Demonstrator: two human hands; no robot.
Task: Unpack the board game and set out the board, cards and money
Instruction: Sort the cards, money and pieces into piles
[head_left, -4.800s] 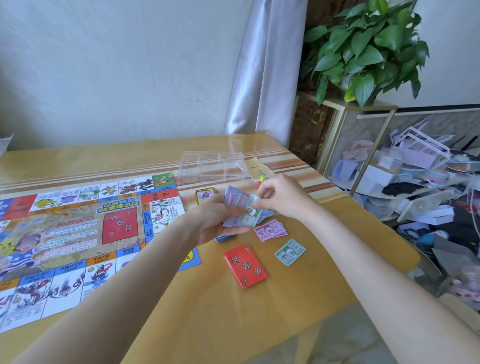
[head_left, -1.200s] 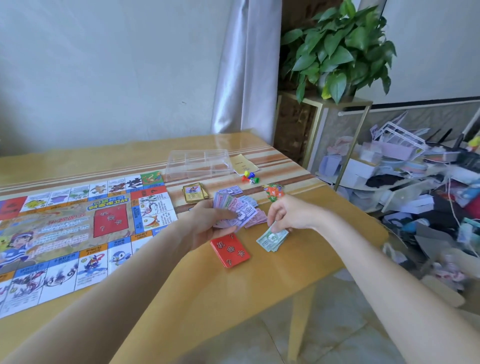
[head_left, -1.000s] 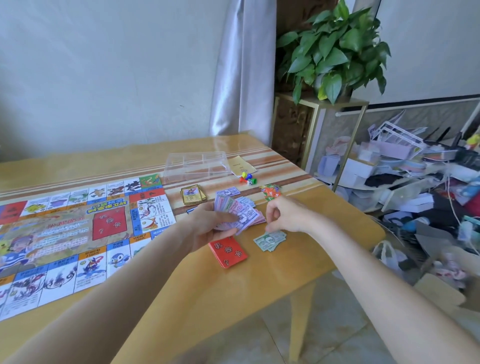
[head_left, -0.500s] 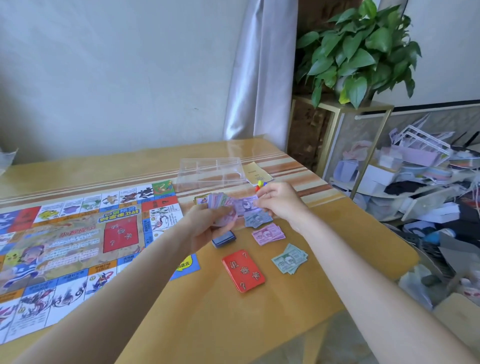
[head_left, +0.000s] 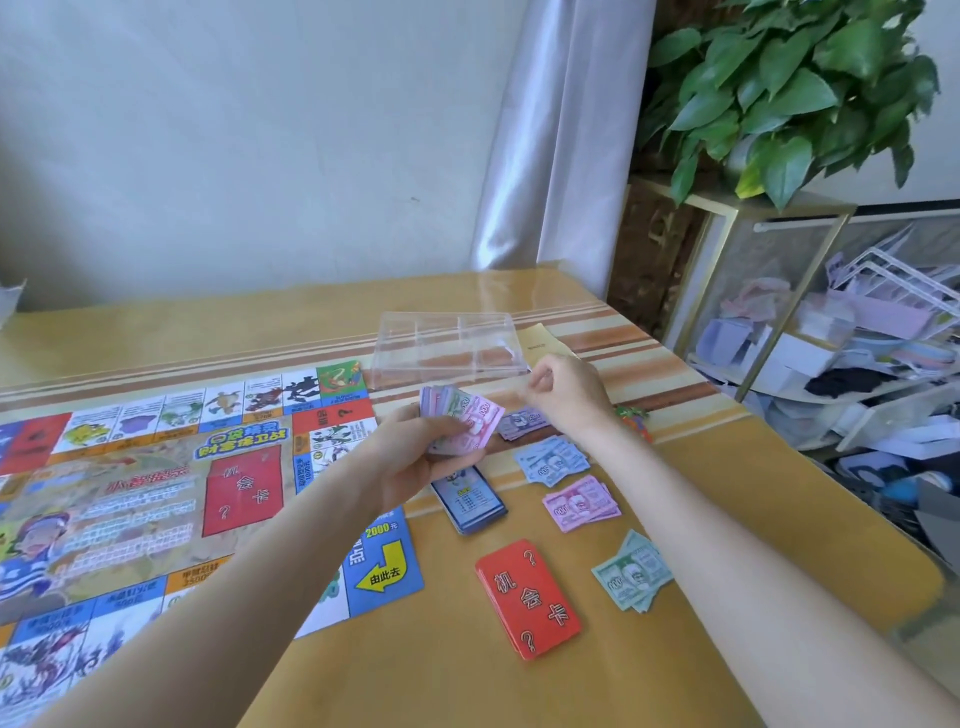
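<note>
The game board (head_left: 156, 493) lies unfolded on the left of the table. My left hand (head_left: 410, 462) grips a fan of play money (head_left: 465, 415), pink bill on top. My right hand (head_left: 569, 395) hovers just right of the fan with fingers curled together and nothing visible in them. Sorted bills lie in small piles below it: purple (head_left: 522, 423), blue (head_left: 553, 460), pink (head_left: 582, 503) and green (head_left: 631, 571). A red card deck (head_left: 527, 597) and a blue card deck (head_left: 470, 501) rest face down beside the board.
A clear plastic tray (head_left: 447, 343) sits behind my hands, with a yellow sheet (head_left: 540, 340) at its right. Something small, orange and green (head_left: 634, 418), peeks out past my right wrist. The table's right edge (head_left: 810, 467) borders a cluttered shelf and a potted plant (head_left: 789, 88).
My right hand laid a green bill on the green pile, went back to the fan, and now has drawn off it. A purple pile shows beneath it. The view shifted.
</note>
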